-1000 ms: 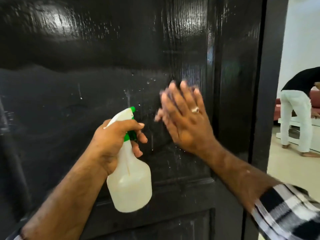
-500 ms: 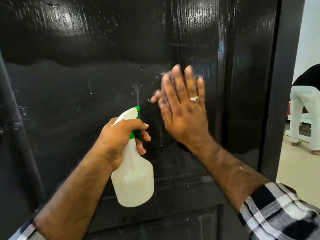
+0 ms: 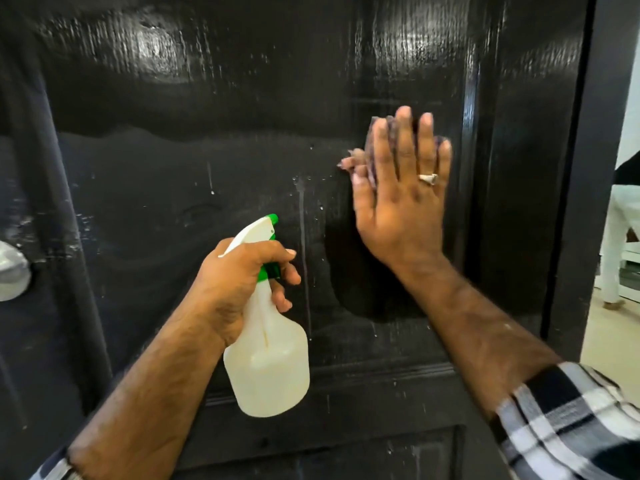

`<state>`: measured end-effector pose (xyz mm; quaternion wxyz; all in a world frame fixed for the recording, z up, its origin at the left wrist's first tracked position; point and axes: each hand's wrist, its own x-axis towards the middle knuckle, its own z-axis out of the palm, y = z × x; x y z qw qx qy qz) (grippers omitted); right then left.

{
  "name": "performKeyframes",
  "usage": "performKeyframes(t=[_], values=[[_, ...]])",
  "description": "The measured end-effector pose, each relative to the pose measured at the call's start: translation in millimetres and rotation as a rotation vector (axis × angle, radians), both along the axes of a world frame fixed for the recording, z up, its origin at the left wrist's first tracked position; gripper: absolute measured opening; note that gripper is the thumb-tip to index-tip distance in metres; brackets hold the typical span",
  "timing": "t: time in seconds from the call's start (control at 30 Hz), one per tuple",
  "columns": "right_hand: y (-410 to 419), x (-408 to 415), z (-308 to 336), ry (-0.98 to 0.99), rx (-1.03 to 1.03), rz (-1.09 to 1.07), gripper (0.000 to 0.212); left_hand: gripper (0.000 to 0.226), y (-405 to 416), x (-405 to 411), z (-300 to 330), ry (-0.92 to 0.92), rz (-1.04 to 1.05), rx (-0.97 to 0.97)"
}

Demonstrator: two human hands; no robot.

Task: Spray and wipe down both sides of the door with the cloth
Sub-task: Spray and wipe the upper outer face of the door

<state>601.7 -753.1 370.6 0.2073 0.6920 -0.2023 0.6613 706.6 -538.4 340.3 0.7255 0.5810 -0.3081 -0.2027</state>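
A glossy black door (image 3: 173,161) fills the view, with drops and a thin run of liquid down its middle panel. My left hand (image 3: 239,282) grips the neck of a white spray bottle (image 3: 270,362) with a green nozzle, held a little away from the door. My right hand (image 3: 401,199) lies flat with straight fingers, pressing a dark purplish cloth (image 3: 372,150) against the door's right part. Only the cloth's edges show past my fingers.
The door's right edge (image 3: 568,202) stands open to a bright room where another person in white trousers (image 3: 620,244) is standing. A pale rounded object (image 3: 12,275) shows at the left edge of the view.
My right hand with the cloth has slid upward and a little right on the door. The left hand and bottle have stayed about where they were. The view has shifted left.
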Motion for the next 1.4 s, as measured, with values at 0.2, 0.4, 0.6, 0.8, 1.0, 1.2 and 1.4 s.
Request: performKeyframes(t=[0.2, 0.4, 0.6, 0.8, 1.0, 1.2, 1.4], values=[[20, 2, -89, 0.425, -0.345, 0.141, 0.062, 0.064, 7, 9, -4, 0.019, 0.01, -0.017], [-22, -22, -45, 0.284, -0.332, 0.073, 0.065, 0.055, 27, 14, -5, 0.023, 0.055, -0.007], [48, 42, 7, 0.161, -0.163, 0.066, 0.066, 0.061, 33, 21, 2, 0.001, 0.1, -0.029], [39, 17, -102, 0.609, -0.507, 0.155, 0.066, 0.055, 45, 24, -1, 0.02, 0.121, -0.052], [18, 15, -1, 0.237, -0.328, 0.073, 0.061, 0.058, 63, 34, -2, -0.02, 0.154, -0.007], [72, 63, 8, 0.219, -0.214, 0.098, 0.065, 0.077, 74, 41, -17, 0.045, 0.15, 0.002], [50, 31, -70, 0.577, -0.6, 0.182, 0.062, 0.047, 99, 46, -6, 0.083, 0.169, -0.124]])
